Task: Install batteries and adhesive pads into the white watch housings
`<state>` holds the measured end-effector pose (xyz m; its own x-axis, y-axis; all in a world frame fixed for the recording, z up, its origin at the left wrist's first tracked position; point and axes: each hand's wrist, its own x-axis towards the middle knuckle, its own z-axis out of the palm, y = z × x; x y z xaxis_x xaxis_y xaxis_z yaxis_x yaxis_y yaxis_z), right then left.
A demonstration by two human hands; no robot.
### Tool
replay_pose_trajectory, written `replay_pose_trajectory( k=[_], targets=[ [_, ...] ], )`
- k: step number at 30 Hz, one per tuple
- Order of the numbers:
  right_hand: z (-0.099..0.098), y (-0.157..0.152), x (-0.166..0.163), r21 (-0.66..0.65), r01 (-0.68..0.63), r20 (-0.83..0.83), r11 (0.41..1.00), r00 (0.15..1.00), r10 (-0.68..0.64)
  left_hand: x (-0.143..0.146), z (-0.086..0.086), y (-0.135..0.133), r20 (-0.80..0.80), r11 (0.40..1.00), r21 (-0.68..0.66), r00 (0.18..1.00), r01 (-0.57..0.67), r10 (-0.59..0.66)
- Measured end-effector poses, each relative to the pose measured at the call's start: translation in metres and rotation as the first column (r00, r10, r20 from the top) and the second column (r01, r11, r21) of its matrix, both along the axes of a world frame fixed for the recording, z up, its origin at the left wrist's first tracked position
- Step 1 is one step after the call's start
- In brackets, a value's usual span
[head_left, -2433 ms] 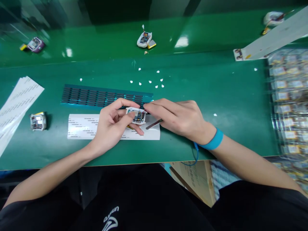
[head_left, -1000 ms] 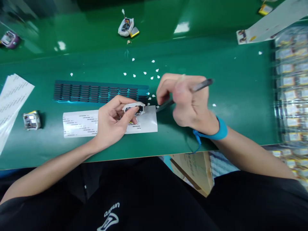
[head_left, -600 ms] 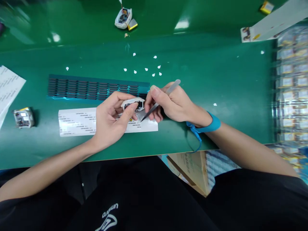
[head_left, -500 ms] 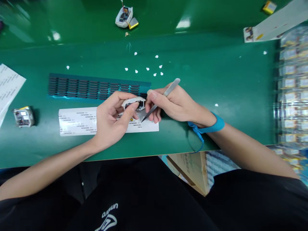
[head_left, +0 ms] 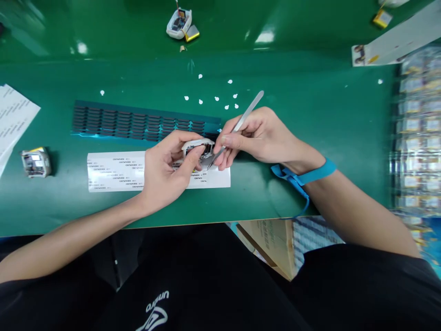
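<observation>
My left hand (head_left: 165,168) is closed round a small white device shell (head_left: 198,148) with an exposed circuit board, held tilted just above a white label sheet (head_left: 113,171). My right hand (head_left: 257,135) pinches metal tweezers (head_left: 237,126) like a pen. The tweezer tips sit at the right edge of the shell, against or just inside it. A blue wrist strap (head_left: 315,172) with a cord is on my right wrist. Right behind the shell lies a strip of dark foam pads (head_left: 138,124).
A second small device (head_left: 34,162) lies at the left, with a paper stack (head_left: 14,117) behind it. Another open device with a yellow battery (head_left: 182,25) sits on the far belt. Small white scraps (head_left: 217,97) dot the green mat. Trays of packaged parts (head_left: 416,133) fill the right side.
My right hand picked up the tweezers from the label sheet, swung them up, then brought the tips down to the shell's right edge. My left hand has kept hold of the shell.
</observation>
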<state>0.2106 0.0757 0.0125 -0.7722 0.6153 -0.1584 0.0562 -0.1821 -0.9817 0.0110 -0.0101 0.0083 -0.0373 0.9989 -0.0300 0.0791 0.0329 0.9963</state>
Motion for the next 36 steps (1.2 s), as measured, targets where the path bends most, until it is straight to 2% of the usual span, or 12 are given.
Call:
replay_pose_trajectory(
  k=[4, 7, 9, 12, 15, 22, 29, 36],
  targets=[
    [0.0, -0.003, 0.001, 0.061, 0.165, -0.107, 0.984, 0.982, -0.158, -0.002, 0.003, 0.0, -0.028, 0.999, -0.022, 0.999, 0.043, -0.043],
    [0.002, -0.008, 0.001, 0.178, 0.357, -0.211, 0.917, 0.924, -0.319, -0.005, 0.009, 0.0, -0.008, 0.991, -0.043, 0.991, 0.13, -0.131],
    [0.006, -0.013, -0.001, 0.246, 0.413, -0.216, 0.877, 0.905, -0.365, -0.006, 0.014, 0.0, 0.034, 0.975, -0.072, 0.978, 0.208, -0.206],
    [0.012, -0.021, -0.007, 0.285, 0.388, -0.179, 0.876, 0.92, -0.349, -0.007, 0.017, -0.002, 0.068, 0.949, -0.1, 0.953, 0.3, -0.294],
    [0.016, -0.025, -0.012, 0.305, 0.352, -0.148, 0.885, 0.935, -0.321, -0.005, 0.018, -0.005, 0.044, 0.934, -0.111, 0.941, 0.339, -0.337],
    [0.014, -0.025, -0.015, 0.315, 0.377, -0.148, 0.871, 0.926, -0.348, -0.002, 0.016, -0.009, 0.085, 0.945, -0.093, 0.948, 0.314, -0.307],
    [0.006, -0.023, -0.017, 0.23, 0.373, -0.257, 0.899, 0.914, -0.314, -0.003, 0.008, -0.01, 0.1, 0.944, 0.023, 0.939, 0.328, -0.329],
    [0.005, -0.024, -0.019, 0.232, 0.393, -0.234, 0.89, 0.91, -0.341, -0.001, 0.01, -0.012, 0.088, 0.954, -0.007, 0.951, 0.299, -0.297]
  ],
)
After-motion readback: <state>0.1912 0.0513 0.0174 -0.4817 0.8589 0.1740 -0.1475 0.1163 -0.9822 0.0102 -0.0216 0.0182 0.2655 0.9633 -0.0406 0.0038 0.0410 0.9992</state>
